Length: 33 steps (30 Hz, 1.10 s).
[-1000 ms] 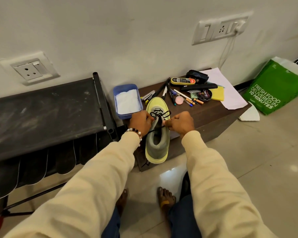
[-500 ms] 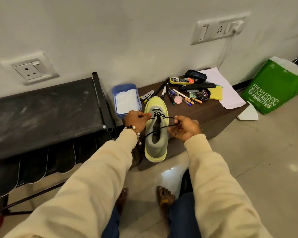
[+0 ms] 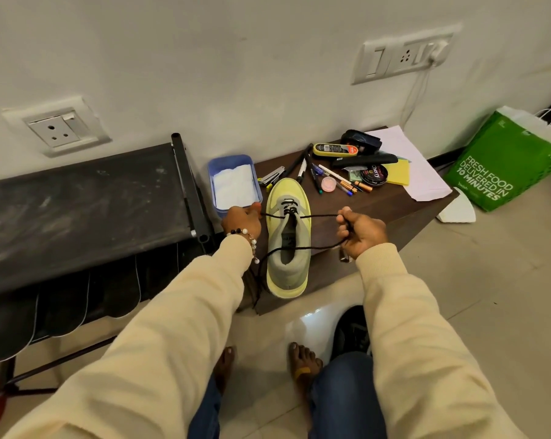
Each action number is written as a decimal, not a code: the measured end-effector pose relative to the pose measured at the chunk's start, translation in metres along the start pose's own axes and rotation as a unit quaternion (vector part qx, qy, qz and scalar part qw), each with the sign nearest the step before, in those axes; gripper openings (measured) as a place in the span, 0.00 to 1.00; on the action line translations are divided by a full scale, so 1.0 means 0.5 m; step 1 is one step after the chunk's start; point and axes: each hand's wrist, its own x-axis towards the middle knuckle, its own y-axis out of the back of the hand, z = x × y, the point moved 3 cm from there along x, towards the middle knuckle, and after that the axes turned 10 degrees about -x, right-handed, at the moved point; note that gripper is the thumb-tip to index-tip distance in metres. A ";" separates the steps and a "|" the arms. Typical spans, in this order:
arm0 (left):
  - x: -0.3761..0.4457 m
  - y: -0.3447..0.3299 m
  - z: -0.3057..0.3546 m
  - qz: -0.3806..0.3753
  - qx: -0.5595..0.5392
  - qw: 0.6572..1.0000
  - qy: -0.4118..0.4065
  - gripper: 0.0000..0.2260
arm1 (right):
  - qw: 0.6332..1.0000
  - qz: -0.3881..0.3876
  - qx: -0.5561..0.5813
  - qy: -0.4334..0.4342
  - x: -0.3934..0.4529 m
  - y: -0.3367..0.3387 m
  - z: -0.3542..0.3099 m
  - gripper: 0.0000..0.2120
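Toes on the tiled floor at the bottom of the frame, I lace a yellow-and-grey shoe that lies at centre frame on the near edge of the tabletop, heel toward me. My left hand pinches one run of the black lace just left of the shoe. My right hand, fingers curled round the other run, holds it taut to the right. By my reading the rows near the toe are threaded, the eyelets toward the collar are left, and no knot is tied. Just beyond my left hand a blue tub holds something white, cloth or paper, I cannot tell. Farther back, among pens, a round polish tin sits lidded. At far right a green bag stands on the floor, contents hidden.
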 end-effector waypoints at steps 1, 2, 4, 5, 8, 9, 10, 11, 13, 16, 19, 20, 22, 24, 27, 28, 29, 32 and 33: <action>0.004 0.001 -0.003 -0.010 -0.017 1.000 0.018 0.22 | 1.000 -0.002 -0.013 -0.007 -0.001 0.002 0.000 0.04; 0.010 0.002 -0.008 -0.019 -0.037 0.998 0.036 0.22 | 1.000 -0.005 -0.022 -0.012 -0.003 0.003 -0.001 0.04; 0.006 0.008 -0.001 -0.036 -0.093 0.993 0.068 0.17 | 1.000 -0.016 -0.023 -0.007 -0.011 0.000 -0.012 0.04; 0.002 0.012 0.009 -0.044 -0.123 0.988 0.081 0.16 | 1.000 -0.022 -0.017 0.000 -0.017 -0.005 -0.020 0.03; -0.008 0.025 0.057 -0.054 -0.183 0.977 0.093 0.13 | 0.998 -0.048 0.000 0.034 -0.059 -0.026 -0.059 0.03; -0.012 0.028 0.077 -0.066 -0.201 0.973 0.095 0.12 | 0.997 -0.062 0.006 0.045 -0.074 -0.035 -0.073 0.06; -0.019 0.031 0.098 -0.083 -0.220 0.967 0.101 0.11 | 0.996 -0.077 0.010 0.053 -0.089 -0.045 -0.087 0.07; -0.027 0.036 0.121 -0.098 -0.238 0.961 0.105 0.12 | 0.993 -0.097 0.009 0.060 -0.109 -0.056 -0.103 0.07; -0.053 0.048 0.170 -0.117 -0.273 0.950 0.097 0.13 | 0.988 -0.134 -0.005 0.069 -0.148 -0.078 -0.137 0.04; -0.098 0.075 0.255 -0.135 -0.346 0.925 0.078 0.13 | 0.978 -0.184 -0.031 0.088 -0.198 -0.111 -0.192 0.09; -0.142 0.105 0.329 -0.155 -0.381 0.910 0.057 0.11 | 0.967 -0.218 -0.039 0.125 -0.252 -0.131 -0.246 0.13; -0.150 0.110 0.348 -0.158 -0.382 0.910 0.042 0.11 | 0.964 -0.223 -0.034 0.140 -0.269 -0.134 -0.263 0.13; -0.171 0.121 0.385 -0.164 -0.385 0.908 0.011 0.11 | 0.956 -0.236 -0.027 0.169 -0.303 -0.141 -0.297 0.14; -0.189 0.132 0.417 -0.177 -0.382 0.907 -0.020 0.11 | 0.949 -0.241 -0.040 0.201 -0.332 -0.148 -0.323 0.15; -0.203 0.142 0.459 -0.175 -0.353 0.916 -0.080 0.08 | 0.938 -0.200 -0.088 0.267 -0.365 -0.154 -0.359 0.12; -0.207 0.147 0.474 -0.165 -0.334 0.922 -0.102 0.06 | 0.933 -0.182 -0.104 0.291 -0.379 -0.155 -0.371 0.11; -0.211 0.151 0.488 -0.150 -0.315 0.929 -0.120 0.04 | 0.927 -0.166 -0.121 0.313 -0.390 -0.157 -0.383 0.09; -0.214 0.161 0.524 -0.108 -0.255 0.946 -0.171 0.01 | 0.899 -0.105 -0.195 0.377 -0.415 -0.167 -0.419 0.06; -0.219 0.164 0.535 -0.102 -0.232 0.949 -0.188 0.01 | 0.892 -0.091 -0.211 0.390 -0.421 -0.171 -0.430 0.06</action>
